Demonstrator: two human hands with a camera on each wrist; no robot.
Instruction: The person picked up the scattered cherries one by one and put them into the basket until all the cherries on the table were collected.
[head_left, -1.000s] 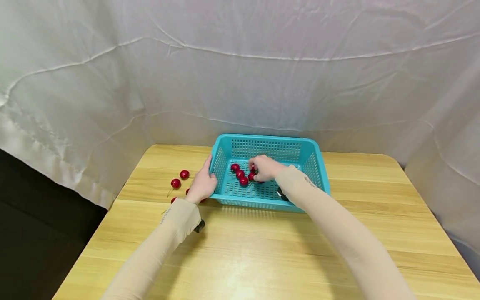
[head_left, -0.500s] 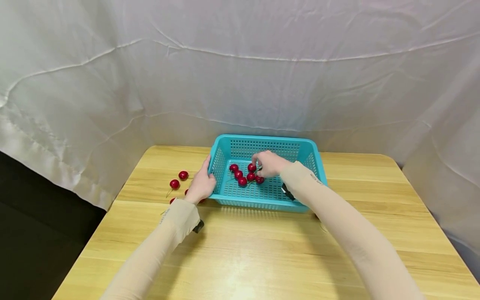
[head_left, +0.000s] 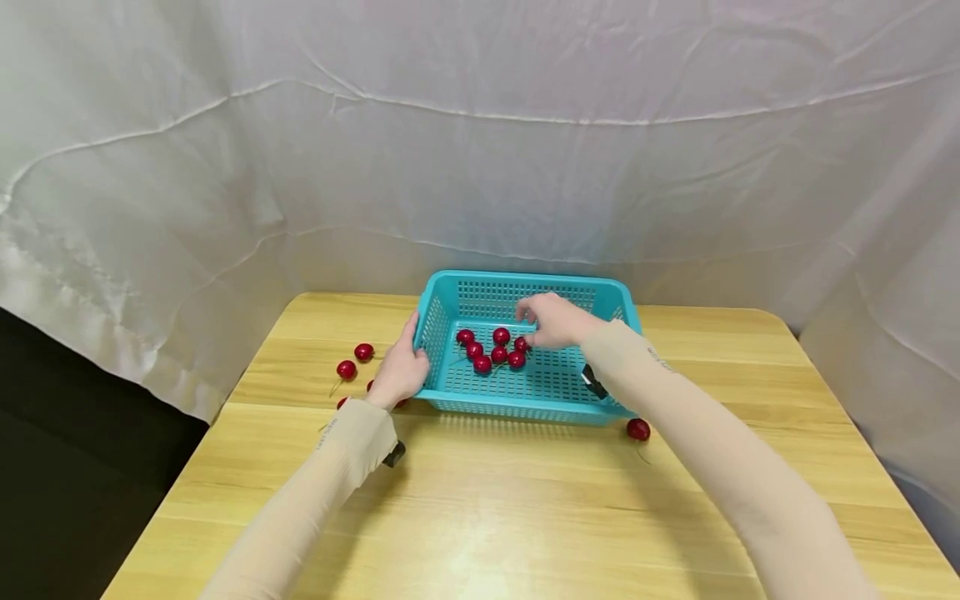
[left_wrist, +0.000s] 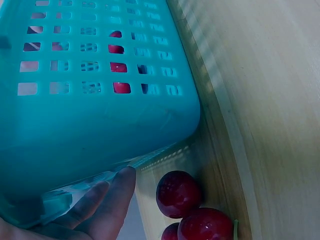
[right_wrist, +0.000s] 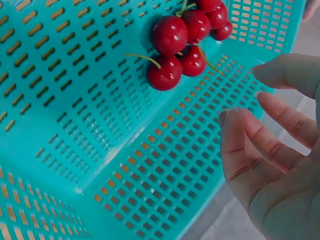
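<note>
Seven cherries (head_left: 499, 355) lie inside the basket (head_left: 517, 407). Left hand (head_left: 400, 372) clamps its left rim; right hand (head_left: 553, 322) is empty, fingers apart. Hazard: a low sweep of the right sleeve (head_left: 705, 437) could roll the loose cherry (head_left: 638, 429), near right, along the counter (head_left: 487, 517).

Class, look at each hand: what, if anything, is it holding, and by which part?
The left hand holds the turquoise basket by the rim at its left end. The right hand holds nothing, its fingers apart from the cherries.
</note>
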